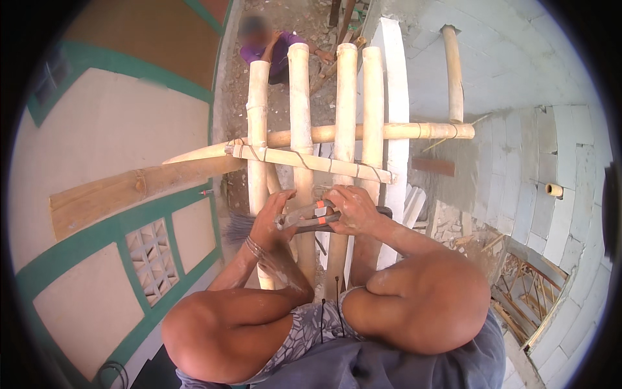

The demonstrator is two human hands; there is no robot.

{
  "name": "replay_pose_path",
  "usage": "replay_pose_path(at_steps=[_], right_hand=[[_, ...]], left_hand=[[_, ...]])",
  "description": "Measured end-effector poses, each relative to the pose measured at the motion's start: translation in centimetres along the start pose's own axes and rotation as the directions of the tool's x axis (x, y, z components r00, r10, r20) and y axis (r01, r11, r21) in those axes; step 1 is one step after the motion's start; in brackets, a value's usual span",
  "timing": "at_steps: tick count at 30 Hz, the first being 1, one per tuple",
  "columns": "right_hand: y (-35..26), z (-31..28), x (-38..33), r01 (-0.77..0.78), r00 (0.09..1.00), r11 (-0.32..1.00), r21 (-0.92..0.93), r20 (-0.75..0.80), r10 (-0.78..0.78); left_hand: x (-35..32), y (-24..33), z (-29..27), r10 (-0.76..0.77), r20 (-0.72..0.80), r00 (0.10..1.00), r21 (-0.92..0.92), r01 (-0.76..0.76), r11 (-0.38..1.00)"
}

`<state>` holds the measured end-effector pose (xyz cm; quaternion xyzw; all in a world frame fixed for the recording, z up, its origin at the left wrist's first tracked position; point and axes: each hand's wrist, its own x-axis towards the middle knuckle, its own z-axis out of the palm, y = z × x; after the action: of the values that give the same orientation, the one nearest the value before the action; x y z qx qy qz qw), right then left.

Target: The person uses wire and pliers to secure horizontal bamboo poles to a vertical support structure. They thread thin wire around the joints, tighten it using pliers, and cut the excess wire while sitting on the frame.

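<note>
My right hand (354, 209) is closed around the handles of a pair of pincers (304, 217), grey metal with orange bands. Close against the pincers' head is my left hand (271, 220), its fingers curled; whatever they hold is hidden. A bundle of thin dark strands (240, 225) pokes out beside that hand, and thin loops circle the left wrist. Just beyond both hands, a split bamboo strip (311, 161) crosses several upright-looking bamboo poles (300, 97), bound to them with dark wire. A thicker bamboo crosspiece (414, 131) runs farther off.
Below at the far side, a person in a purple top (275, 55) is among rubble. A broad bamboo piece (129, 188) juts left toward the green-and-cream wall (84, 129). At right stand a grey block wall (518, 162) and a white upright beam (396, 91).
</note>
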<state>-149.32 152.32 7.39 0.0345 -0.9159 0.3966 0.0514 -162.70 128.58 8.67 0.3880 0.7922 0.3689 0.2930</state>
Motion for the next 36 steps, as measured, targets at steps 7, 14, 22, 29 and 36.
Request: replay_pose_path(at_steps=[7, 14, 22, 29, 36], right_hand=[[-1.1, -2.0, 0.8, -0.197, 0.98, 0.971, 0.135, 0.003, 0.198], [5.6, -6.0, -4.8, -0.59, 0.608, 0.693, 0.414, -0.337, 0.719], [14.2, -4.1, -16.0, -0.095, 0.098, -0.022, 0.995, 0.031, 0.995], [15.0, 4.8, -19.8, -0.44, 0.042, 0.097, 0.893, -0.087, 0.995], [12.4, 5.2, -18.3, -0.907, 0.104, 0.264, 0.328, -0.433, 0.895]], left_hand=[[2.2, 0.8, -0.2, 0.179, 0.155, 0.972, 0.171, -0.205, 0.964], [1.0, -1.0, 0.4, 0.065, 0.301, 0.951, 0.3, -0.159, 0.94], [-0.8, -1.1, 0.7, -0.001, 0.364, 0.931, 0.354, -0.138, 0.925], [-0.1, 0.3, 0.5, -0.023, 0.374, 0.927, 0.339, -0.114, 0.934], [-0.1, -0.5, -0.2, -0.117, 0.427, 0.897, 0.396, -0.069, 0.916]])
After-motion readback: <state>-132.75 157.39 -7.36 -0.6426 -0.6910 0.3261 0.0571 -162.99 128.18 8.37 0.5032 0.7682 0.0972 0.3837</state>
